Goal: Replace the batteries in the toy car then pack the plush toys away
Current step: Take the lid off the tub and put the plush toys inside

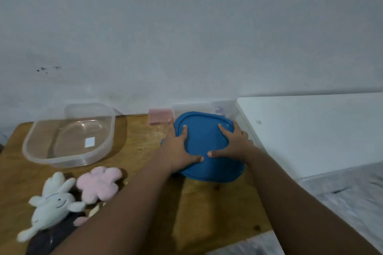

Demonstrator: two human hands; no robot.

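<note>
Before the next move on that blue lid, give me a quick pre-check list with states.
1. Both hands on the blue lid: ok, left hand and right hand lie flat on top.
2. What is under the lid: cannot tell, hidden.
3. Clear container open and empty: ok, only a white label inside.
4. Plush toys still unpacked: ok, white plush and pink plush lie on the wooden table.
5. Toy car located: not ok, not in view.
</note>
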